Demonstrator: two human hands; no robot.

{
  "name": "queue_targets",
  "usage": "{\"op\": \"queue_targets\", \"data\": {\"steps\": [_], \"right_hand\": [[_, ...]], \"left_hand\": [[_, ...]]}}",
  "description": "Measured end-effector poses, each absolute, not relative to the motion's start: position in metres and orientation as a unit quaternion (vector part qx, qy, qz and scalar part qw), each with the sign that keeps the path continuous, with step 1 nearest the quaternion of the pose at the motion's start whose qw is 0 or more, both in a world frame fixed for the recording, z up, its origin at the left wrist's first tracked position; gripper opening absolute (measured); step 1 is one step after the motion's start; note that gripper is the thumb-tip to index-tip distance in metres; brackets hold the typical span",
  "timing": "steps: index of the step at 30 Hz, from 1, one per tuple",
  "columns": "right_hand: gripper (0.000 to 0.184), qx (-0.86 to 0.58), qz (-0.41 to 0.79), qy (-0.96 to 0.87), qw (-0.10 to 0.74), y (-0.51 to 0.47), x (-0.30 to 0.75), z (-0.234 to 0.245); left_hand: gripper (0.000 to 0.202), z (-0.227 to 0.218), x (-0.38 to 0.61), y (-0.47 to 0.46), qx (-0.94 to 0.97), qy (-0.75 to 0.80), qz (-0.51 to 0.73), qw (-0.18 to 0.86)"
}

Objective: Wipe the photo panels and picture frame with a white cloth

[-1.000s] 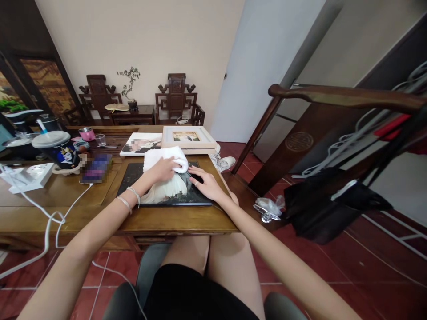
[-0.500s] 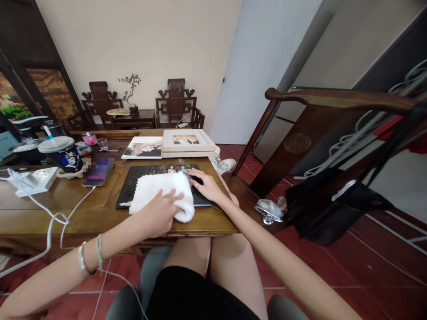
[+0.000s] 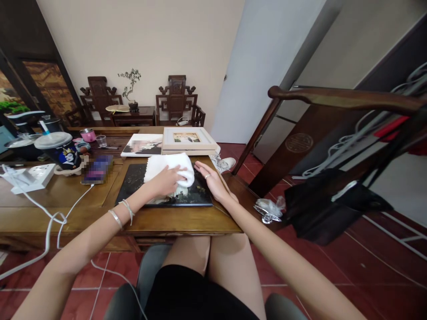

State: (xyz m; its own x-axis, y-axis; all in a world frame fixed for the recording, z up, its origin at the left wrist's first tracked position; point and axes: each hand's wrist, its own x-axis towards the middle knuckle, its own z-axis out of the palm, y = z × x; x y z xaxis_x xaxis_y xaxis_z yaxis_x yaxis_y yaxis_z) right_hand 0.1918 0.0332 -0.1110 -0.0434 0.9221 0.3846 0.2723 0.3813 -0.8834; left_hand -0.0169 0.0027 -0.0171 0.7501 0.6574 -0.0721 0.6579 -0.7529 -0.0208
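And here's the dark picture [image 3: 131, 183], lying flat on the wooden table [image 3: 187, 222] near its front edge: a thin, nearly black slab, a little glossy, its lower half flecked with what looks like leafy detail and showing a pale, creamy patch low down towards the middle. On top of it sits the white cloth [image 3: 158, 165], soft and fluffy, its left edge slightly ragged, folded over into a plump roll at the right and hiding much of the upper middle of the picture. The left hand [image 3: 167, 181] is right on that cloth, fingers spread and curled into the fold, gripping it against the picture, two bracelets [image 3: 126, 210] showing on the arm. Over at the picture's right edge, the right hand [image 3: 215, 183] is turned on its side, fingers straight and close together, holding nothing; whether its edge presses on the picture is hard to tell. The two hands are apart, with a strip of dark surface between them. Just beyond the picture lie a white-edged print [image 3: 143, 146] and, to its right, a pale framed photo [image 3: 190, 138]. Off to the picture's left, a phone [image 3: 97, 169] and a lidded cup [image 3: 65, 151].
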Motion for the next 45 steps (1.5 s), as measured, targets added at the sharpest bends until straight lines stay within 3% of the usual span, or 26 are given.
{"op": "queue_targets", "data": {"steps": [4, 17, 23, 33, 40, 45], "right_hand": [[0.059, -0.455, 0.334, -0.627, 0.537, 0.031, 0.193, -0.109], [0.051, -0.444, 0.326, -0.664, 0.505, 0.023, 0.187, -0.101], [0.029, -0.433, 0.248, -0.738, 0.454, 0.024, 0.187, -0.103], [0.028, -0.436, 0.214, -0.758, 0.435, 0.028, 0.185, -0.107], [0.029, -0.446, 0.198, -0.763, 0.424, 0.027, 0.186, -0.105], [0.029, -0.456, 0.193, -0.763, 0.416, 0.025, 0.186, -0.104]], "left_hand": [[0.050, -0.026, -0.004, 0.007, 0.941, 0.339, -0.025, 0.006], [0.039, -0.012, -0.003, -0.096, 0.968, 0.246, -0.058, 0.010], [0.040, 0.003, -0.022, -0.103, 0.969, 0.234, -0.067, 0.043], [0.038, 0.005, -0.045, -0.024, 0.941, 0.319, 0.003, 0.109], [0.034, 0.003, -0.009, 0.047, 0.929, 0.322, 0.104, 0.150], [0.037, 0.005, 0.031, 0.073, 0.929, 0.329, 0.070, 0.153]]}}
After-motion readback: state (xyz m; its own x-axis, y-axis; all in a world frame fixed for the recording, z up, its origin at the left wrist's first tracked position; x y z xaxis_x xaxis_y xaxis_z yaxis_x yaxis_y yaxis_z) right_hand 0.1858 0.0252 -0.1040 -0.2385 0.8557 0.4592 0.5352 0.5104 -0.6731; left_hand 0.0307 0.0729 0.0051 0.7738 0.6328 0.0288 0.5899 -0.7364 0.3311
